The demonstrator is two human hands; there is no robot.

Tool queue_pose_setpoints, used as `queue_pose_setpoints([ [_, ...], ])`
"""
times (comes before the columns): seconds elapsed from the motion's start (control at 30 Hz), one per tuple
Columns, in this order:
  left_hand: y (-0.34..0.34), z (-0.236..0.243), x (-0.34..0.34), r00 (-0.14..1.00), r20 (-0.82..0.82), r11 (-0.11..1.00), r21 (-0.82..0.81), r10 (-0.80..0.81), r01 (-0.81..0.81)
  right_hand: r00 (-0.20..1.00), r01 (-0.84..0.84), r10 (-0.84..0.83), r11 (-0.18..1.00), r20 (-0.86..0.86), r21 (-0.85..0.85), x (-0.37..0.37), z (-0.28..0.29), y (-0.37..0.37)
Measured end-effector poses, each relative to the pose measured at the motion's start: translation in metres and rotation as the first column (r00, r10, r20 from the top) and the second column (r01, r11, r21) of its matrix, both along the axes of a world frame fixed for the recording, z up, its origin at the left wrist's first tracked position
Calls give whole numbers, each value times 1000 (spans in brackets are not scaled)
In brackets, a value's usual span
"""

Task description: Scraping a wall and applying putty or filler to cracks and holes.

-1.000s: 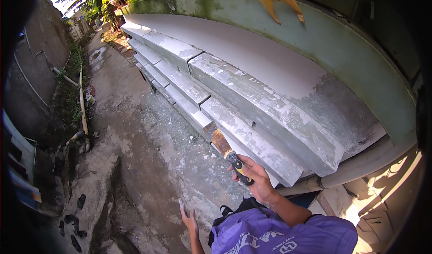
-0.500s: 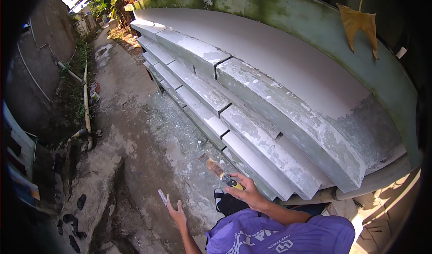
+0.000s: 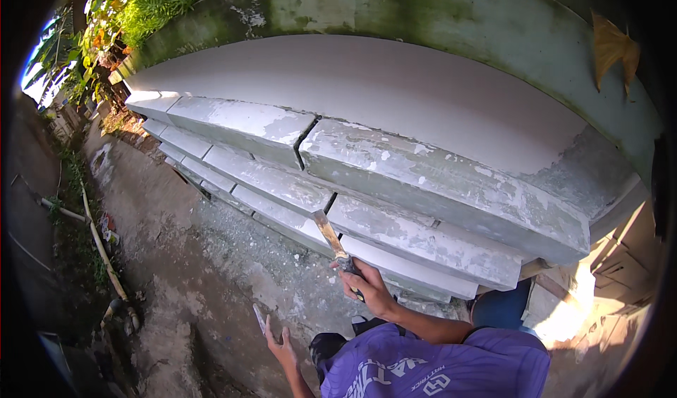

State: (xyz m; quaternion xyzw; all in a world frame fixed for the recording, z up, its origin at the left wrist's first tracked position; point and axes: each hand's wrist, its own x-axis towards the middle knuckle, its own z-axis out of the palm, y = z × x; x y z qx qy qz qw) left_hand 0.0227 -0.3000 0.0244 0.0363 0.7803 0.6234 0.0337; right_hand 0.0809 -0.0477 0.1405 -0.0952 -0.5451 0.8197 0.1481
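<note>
My right hand (image 3: 367,289) grips a putty knife (image 3: 330,232) with a rusty blade and a black-and-yellow handle. The blade is over the stepped grey ledges (image 3: 423,176), near a dark joint; I cannot tell whether it touches. These ledges carry patchy white coating and run diagonally below a smooth white curved panel (image 3: 352,74). At lower centre, my left hand (image 3: 281,345) holds a thin, pale, flat object (image 3: 259,317) with thumb raised, away from the ledges; what that object is cannot be made out.
A mossy green curved rim (image 3: 423,14) with a dry yellow leaf (image 3: 613,49) tops the panel. Plants (image 3: 141,17) grow at upper left. A concrete path (image 3: 176,271) runs beside pipes (image 3: 99,250) at left. A blue object (image 3: 504,303) sits under the ledges at right.
The view has swung, so the ledges lie more horizontal and the alley sits farther left. The knife dipped half a second ago and is now higher again, its blade more upright.
</note>
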Motion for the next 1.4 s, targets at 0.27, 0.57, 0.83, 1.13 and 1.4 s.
queue_pose_setpoints([
  [0.27, 42, -5, -112, 984, -115, 976, 155, -136, 153, 880, 433, -457, 655, -131, 619, 17, 13, -8],
  [0.57, 107, 60, -229, 805, -248, 788, 188, -539, 586, 451, 886, -892, 452, 29, 105, 43, -4, -74],
  [0.83, 145, 65, -247, 673, -536, 746, 114, -510, 656, 54, 995, -997, 58, 51, 81, 52, 4, -137],
  [1.13, 187, 131, -219, 395, -846, 866, -145, -359, 478, -114, 831, -951, -250, -288, 498, 150, 38, -83],
  [1.4, 230, 171, -161, 352, -890, 930, -174, -289, 324, -163, 803, -707, -500, -688, 324, 240, 119, 44],
])
